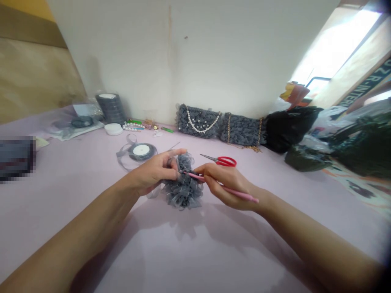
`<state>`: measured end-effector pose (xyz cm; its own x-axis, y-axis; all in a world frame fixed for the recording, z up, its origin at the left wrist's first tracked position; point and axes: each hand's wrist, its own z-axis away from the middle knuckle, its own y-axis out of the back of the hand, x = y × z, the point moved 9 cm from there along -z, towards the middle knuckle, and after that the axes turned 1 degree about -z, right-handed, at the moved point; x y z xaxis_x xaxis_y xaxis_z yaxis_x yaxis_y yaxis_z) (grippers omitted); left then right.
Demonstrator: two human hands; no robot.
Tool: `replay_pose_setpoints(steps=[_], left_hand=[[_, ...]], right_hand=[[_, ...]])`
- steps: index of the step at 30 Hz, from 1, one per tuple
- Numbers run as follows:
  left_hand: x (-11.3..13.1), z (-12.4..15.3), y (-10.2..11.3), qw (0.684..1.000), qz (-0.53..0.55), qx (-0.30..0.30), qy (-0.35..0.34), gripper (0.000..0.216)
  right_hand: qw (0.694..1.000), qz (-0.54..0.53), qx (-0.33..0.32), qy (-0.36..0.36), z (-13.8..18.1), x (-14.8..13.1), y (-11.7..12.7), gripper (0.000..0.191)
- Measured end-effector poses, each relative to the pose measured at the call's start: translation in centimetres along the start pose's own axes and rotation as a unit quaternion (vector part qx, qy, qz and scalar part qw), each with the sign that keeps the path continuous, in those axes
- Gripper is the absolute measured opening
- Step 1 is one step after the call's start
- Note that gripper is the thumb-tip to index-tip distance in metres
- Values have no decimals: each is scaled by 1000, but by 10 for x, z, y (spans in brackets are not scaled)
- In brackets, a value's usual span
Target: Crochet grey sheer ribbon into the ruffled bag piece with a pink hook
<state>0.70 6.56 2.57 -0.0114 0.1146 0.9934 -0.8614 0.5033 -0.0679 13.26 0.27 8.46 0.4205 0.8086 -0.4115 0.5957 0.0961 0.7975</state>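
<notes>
Left hand pinches the upper part of a grey ruffled piece between thumb and fingers, near the middle of the pink-covered table. Right hand grips a slim pink tool penwise, its tip at the ruffles. Just beyond: red-handled scissors and a ribbon spool. Against the wall: a pearl-trimmed bag and a gold-chained bag. Far right: a slanting sign, partly cropped, legible as "ZR-INTERN".
</notes>
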Motion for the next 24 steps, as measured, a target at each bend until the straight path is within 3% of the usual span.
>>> replay_pose_setpoints(steps=[3,5,11,14,17,19,24], left_hand=[[3,0,3,999,-29,39,-22,79],[5,1,2,998,-26,46,-26,74],[10,5,1,1000,-1,12,-24,13],[6,4,-4,1000,19,-2,-15,13],[-7,3,-20,996,83,-32,30,53],[-12,1,-28,992,113,-42,48,68],[-3,-3,-14,999,32,4,-2,48]], right_hand=[[997,74,12,27,1,-4,-1,21],[998,59,12,24,2,-2,0,20],[984,-166,17,-66,3,16,5,24],[961,-256,50,-97,4,23,-1,24],[963,-211,131,-106,7,26,1,26],[960,-171,180,-130,10,30,3,26],[952,-165,198,-167,12,40,4,30]])
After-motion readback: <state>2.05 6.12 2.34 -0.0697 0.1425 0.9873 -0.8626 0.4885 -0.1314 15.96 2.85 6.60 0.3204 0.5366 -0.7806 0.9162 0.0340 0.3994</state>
